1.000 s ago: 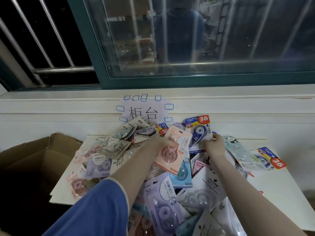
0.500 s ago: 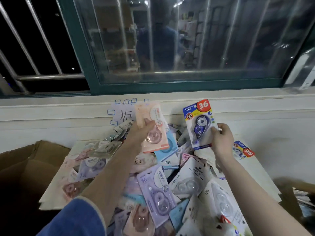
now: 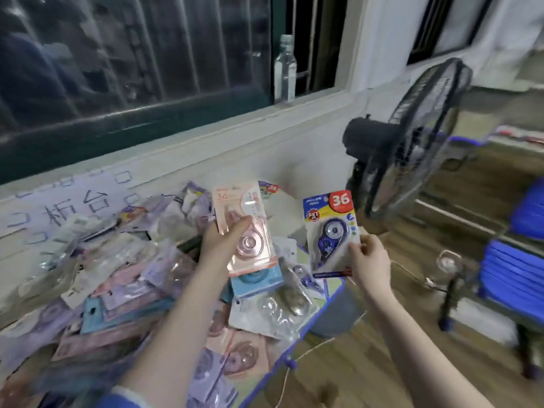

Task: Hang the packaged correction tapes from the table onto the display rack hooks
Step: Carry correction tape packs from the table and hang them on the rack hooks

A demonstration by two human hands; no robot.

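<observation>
Two packs are up off the table [image 3: 316, 312] now, one in each of my hands. My left hand [image 3: 219, 245] has its fingers and thumb curled round the pink pack [image 3: 243, 228], and I think a blue pack [image 3: 256, 279] is tucked under it, though I cannot be sure it is in my grip. My right hand [image 3: 369, 260] pinches the bottom corner of the pack with the red 36 [image 3: 331, 228], thumb in front. Lots more packs sit in a big messy pile [image 3: 117, 275] on the table below my arms. I cannot see the rack or its hooks anywhere, so I still have to find them. I think things could go wrong from here: my right hand holds only a corner, so that pack could slip and drop to the floor [image 3: 382, 348] when I swing round. The blue pack might slide out too. A fan [image 3: 412, 142] stands near my right hand, and I could bump it or trip on the cord [image 3: 306, 357] down there. Half a second ago I was facing the window [image 3: 132, 54] straight on, with both packs held up in front of the wall. Now my head has turned to the right, so the fan, the floor and some blue crates [image 3: 515, 275] show, and the picture is blurry.
</observation>
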